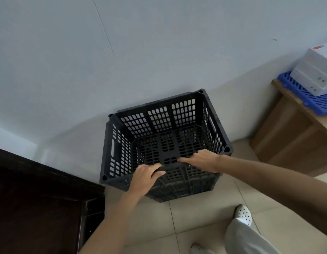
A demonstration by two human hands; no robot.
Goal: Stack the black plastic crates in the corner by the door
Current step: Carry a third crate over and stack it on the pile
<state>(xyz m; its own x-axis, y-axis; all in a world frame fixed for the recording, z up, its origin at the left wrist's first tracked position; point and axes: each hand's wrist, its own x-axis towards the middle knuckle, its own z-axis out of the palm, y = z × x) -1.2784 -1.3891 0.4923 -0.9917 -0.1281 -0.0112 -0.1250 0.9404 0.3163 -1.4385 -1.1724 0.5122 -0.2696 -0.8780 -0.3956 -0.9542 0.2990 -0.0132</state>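
A black plastic crate (159,123) with slotted walls stands against the white wall, on the floor near the dark door. It is open at the top and holds nothing. Under its near wall the side of another black crate (179,189) shows, so it sits on a stack. My left hand (146,177) grips the near rim left of centre, fingers curled over the edge. My right hand (201,160) grips the same rim right of centre.
A dark wooden door (30,208) fills the lower left. At the right stands a wooden cabinet (294,138) with a blue slotted board (305,99) and white boxes (316,72) on top. The floor is beige tile; my shoe (243,214) is lower right.
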